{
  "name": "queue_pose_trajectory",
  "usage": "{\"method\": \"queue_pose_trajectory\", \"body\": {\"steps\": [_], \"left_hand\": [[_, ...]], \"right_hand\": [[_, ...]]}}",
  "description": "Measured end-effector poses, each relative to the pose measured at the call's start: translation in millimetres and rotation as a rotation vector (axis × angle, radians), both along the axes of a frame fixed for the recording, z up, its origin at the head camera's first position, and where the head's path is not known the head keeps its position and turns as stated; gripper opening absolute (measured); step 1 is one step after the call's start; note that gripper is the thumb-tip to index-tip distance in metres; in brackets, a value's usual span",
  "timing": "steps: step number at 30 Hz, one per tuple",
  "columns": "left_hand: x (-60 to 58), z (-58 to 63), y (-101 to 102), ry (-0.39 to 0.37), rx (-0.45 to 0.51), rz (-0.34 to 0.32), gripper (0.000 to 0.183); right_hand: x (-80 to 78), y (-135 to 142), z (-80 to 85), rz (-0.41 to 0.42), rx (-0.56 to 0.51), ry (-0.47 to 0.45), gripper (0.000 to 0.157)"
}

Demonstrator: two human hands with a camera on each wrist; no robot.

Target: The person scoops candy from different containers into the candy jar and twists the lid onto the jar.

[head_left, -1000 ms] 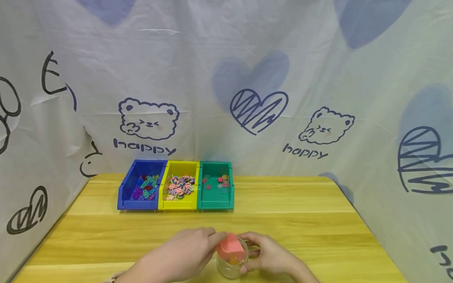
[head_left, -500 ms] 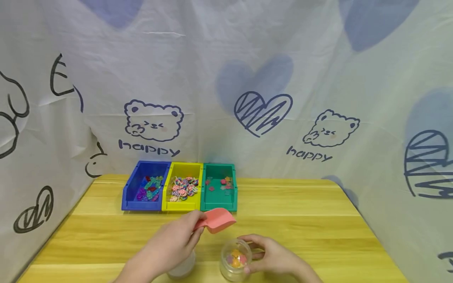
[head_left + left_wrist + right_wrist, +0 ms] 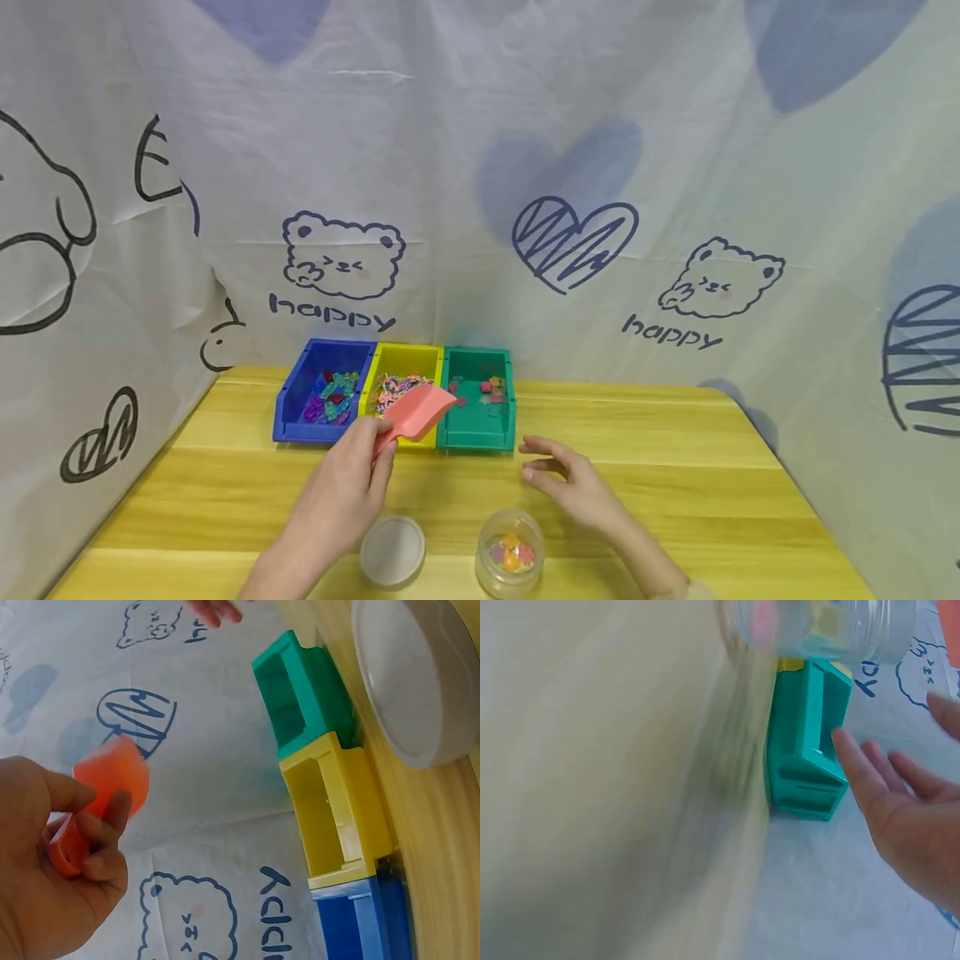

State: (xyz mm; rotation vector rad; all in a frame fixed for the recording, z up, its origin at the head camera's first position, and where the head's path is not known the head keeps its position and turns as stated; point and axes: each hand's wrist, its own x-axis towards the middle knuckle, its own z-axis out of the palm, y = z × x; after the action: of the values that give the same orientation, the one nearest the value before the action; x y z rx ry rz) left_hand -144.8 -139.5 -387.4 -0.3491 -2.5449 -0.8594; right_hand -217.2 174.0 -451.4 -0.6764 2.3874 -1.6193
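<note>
A small pink scoop (image 3: 417, 412) is gripped by its handle in my left hand (image 3: 347, 475), raised in front of the yellow bin (image 3: 406, 356). Its blade looks bare in the left wrist view, where my thumb and curled fingers close on the handle. My right hand (image 3: 573, 487) hangs with relaxed fingers and holds nothing, to the right of the green bin (image 3: 477, 433). A clear jar (image 3: 510, 583) stands uncovered nearer to me, with several orange, pink and purple star-like pieces (image 3: 512, 552) at its bottom.
A round whitish lid (image 3: 392, 552) lies flat left of the jar. The blue bin (image 3: 288, 429) with colourful translucent pieces (image 3: 330, 398) adjoins the yellow one, which holds striped swirl pieces (image 3: 393, 390). A printed cloth (image 3: 450, 167) hangs behind the wooden table (image 3: 637, 433).
My left hand has lifted the scoop from the jar's mouth and carried it up and left toward the bins. My right hand has let go of the jar and moved forward.
</note>
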Motion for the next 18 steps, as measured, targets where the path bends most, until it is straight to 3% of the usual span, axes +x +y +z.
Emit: {"method": "queue_pose_trajectory", "body": {"steps": [7, 13, 18], "left_hand": [[-15.5, -6.6, -12, 0.074, -0.013, 0.098, 0.020], [-30.0, -10.1, -22, 0.131, -0.037, 0.124, 0.018], [-39.9, -6.3, -27, 0.058, -0.063, 0.146, 0.017]], "right_hand": [[-42.3, -26, 2.2, -0.237, 0.066, 0.172, 0.045], [-72.3, -40, 3.4, -0.294, 0.168, 0.189, 0.049], [-92.3, -46, -1.4, -0.303, 0.233, 0.161, 0.051]]}}
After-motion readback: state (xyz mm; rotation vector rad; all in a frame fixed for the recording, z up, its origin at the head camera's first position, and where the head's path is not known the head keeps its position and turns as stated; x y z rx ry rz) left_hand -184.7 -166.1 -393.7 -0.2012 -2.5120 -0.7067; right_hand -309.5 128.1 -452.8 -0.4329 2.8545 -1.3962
